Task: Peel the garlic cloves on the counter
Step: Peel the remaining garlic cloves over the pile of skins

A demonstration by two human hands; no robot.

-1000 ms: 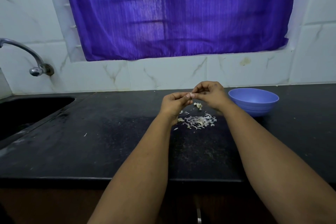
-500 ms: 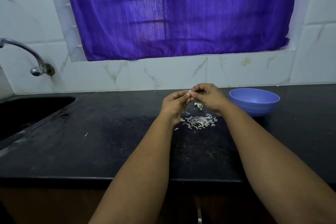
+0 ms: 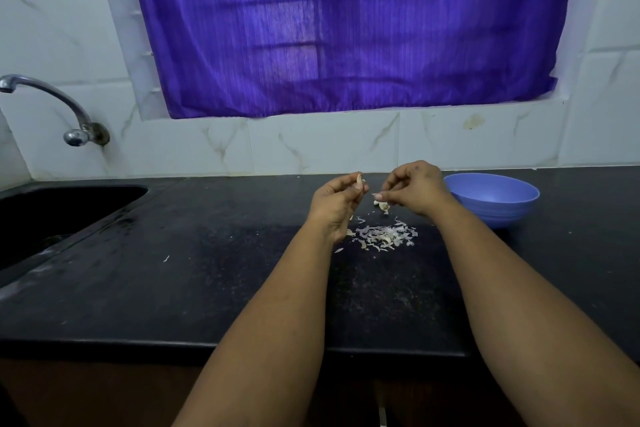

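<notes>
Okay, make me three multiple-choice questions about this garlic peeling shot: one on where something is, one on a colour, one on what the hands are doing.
1. Where does the bowl stand?
A. in the sink
B. on the counter by the right hand
C. on the window sill

2. What colour is the curtain?
A. purple
B. green
C. white

3. How are the hands?
A. flat on the counter
B. both inside the bowl
C. raised and apart, the left pinching a garlic clove

Answers:
1 B, the bowl sits on the counter just beyond the right hand.
2 A, the cloth over the window is purple.
3 C, the left hand holds the garlic clove above the peel scraps.
</notes>
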